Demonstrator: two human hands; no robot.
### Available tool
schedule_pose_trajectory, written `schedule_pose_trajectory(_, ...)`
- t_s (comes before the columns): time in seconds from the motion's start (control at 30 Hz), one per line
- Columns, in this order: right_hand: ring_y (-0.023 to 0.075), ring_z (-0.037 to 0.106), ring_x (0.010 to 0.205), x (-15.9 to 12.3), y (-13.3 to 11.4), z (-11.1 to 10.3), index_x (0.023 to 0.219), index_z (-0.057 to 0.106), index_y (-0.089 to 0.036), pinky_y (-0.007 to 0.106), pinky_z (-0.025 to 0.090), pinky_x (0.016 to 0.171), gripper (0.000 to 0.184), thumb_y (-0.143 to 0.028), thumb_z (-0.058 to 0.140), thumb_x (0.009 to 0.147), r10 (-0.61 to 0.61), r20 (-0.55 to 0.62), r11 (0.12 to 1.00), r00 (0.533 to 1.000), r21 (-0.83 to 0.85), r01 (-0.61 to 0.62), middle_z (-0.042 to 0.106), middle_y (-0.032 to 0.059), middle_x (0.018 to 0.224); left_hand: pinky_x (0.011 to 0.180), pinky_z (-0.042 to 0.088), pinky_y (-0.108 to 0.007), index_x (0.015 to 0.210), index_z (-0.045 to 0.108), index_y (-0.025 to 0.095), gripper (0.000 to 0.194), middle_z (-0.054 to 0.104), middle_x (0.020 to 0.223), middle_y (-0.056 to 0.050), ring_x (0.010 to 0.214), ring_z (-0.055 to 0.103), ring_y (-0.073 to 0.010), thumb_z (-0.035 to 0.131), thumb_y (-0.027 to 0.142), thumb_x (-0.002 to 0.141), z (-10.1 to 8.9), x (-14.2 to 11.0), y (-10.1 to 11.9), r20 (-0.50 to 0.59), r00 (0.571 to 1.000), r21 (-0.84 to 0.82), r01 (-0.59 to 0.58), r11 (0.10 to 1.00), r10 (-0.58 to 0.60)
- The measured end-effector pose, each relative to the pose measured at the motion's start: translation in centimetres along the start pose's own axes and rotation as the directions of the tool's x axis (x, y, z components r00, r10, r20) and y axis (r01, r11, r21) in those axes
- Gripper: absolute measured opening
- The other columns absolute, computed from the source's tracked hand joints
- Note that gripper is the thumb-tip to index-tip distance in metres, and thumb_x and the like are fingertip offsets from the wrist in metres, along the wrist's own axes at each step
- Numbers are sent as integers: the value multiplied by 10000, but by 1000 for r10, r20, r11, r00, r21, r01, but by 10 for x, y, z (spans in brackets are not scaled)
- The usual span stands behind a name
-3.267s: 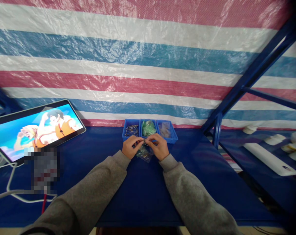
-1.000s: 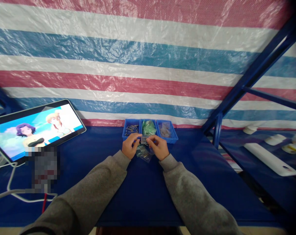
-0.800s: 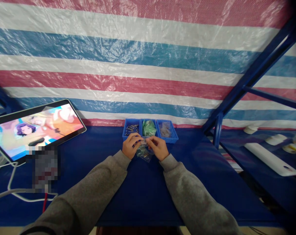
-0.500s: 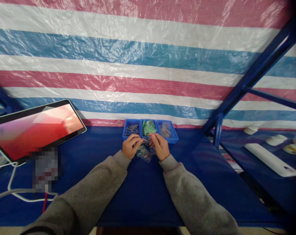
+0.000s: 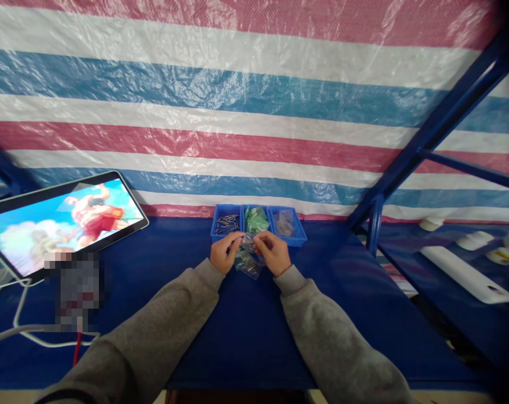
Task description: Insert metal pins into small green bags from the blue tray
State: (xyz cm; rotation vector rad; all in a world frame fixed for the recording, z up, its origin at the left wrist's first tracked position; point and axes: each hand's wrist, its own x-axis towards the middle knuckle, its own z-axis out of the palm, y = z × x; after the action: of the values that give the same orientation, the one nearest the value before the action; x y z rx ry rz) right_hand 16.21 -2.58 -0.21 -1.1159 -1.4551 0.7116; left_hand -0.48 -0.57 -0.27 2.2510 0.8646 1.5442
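My left hand (image 5: 224, 255) and my right hand (image 5: 275, 253) are close together over the blue table, thumbs and fingers pinched. Between them is a small clear plastic bag (image 5: 248, 243), gripped from both sides; its contents look like small metal pieces but are hard to make out. Below the fingers, more clear bags (image 5: 249, 266) with small metal parts lie on the table. Just beyond my hands, three blue bins stand in a row. Metal screws (image 5: 227, 224) fill the left one, green pieces (image 5: 256, 219) the middle one, and translucent bags (image 5: 283, 224) the right one.
A tilted tablet-like screen (image 5: 69, 219) stands at left, with a blurred-out object (image 5: 79, 289) and a white cable (image 5: 21, 308) near it. Behind the table (image 5: 241, 336) hangs a striped plastic sheet (image 5: 237, 118). A blue metal frame (image 5: 422, 148) rises at right, past which a long white object (image 5: 467, 274) lies.
My right fingers have shifted slightly and closed on the bag, and more of it now shows between my hands. The picture on the screen has changed.
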Motion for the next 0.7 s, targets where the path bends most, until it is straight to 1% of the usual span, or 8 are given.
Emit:
schedule_pose_trajectory(0.1,127,554,494,1,-1,-1,793,599,-177,246,474,497,270,-446,583,772,39,-19,997,999,60,-38,595,-1,587,800,496,-272,1007,626,150,231,655,944,-78,880,614,-149,431,160,884,-1,2,0,63,994,-8,-94,996,94)
schedule_pose_trajectory(0.17,123,543,483,2,-1,-1,790,600,-174,240,468,480,276,-448,600,756,57,-21,993,998,104,-55,585,-6,571,851,477,-296,991,634,152,224,643,971,-86,937,595,-160,439,154,881,-1,3,0,84,988,-12,-127,992,128)
schedule_pose_trajectory(0.3,120,532,462,2,0,-1,823,607,-172,240,464,467,283,-448,600,758,62,-5,990,998,129,-61,577,-11,552,785,492,-274,959,643,165,162,640,914,-69,855,602,-145,525,180,849,0,3,-1,50,990,0,-133,991,133)
schedule_pose_trajectory(0.37,125,537,465,2,0,-1,848,620,-175,247,469,467,300,-461,561,785,58,-13,993,998,107,-56,584,-4,566,740,495,-259,934,647,169,140,633,880,-59,812,599,-134,546,186,838,1,3,-2,24,991,11,-128,992,128)
schedule_pose_trajectory(0.43,133,549,488,2,-1,-1,859,638,-180,250,475,469,329,-479,507,816,45,-31,996,999,75,-42,593,8,596,730,494,-257,910,650,165,124,622,879,-60,815,593,-135,560,193,830,0,4,-3,-3,993,28,-117,993,117)
schedule_pose_trajectory(0.53,141,563,545,2,-3,-2,875,656,-187,243,482,462,362,-487,455,843,8,-31,999,999,47,-7,602,31,665,695,495,-244,898,644,153,119,626,900,-69,835,594,-141,555,200,834,0,4,-3,-2,997,34,-83,996,83)
schedule_pose_trajectory(0.63,145,571,607,1,-7,-2,880,662,-192,236,492,453,355,-486,467,839,-23,-12,999,1000,39,23,606,57,780,637,486,-225,895,637,151,128,649,852,-56,777,605,-132,534,209,848,-1,3,-2,27,999,42,-35,999,33)
schedule_pose_trajectory(0.7,152,577,656,0,-10,-3,881,665,-195,236,502,458,351,-485,473,836,-39,-6,999,999,38,40,598,72,865,629,482,-225,888,638,152,135,659,821,-46,734,608,-126,528,222,853,-2,2,-1,28,1000,61,-10,998,8)
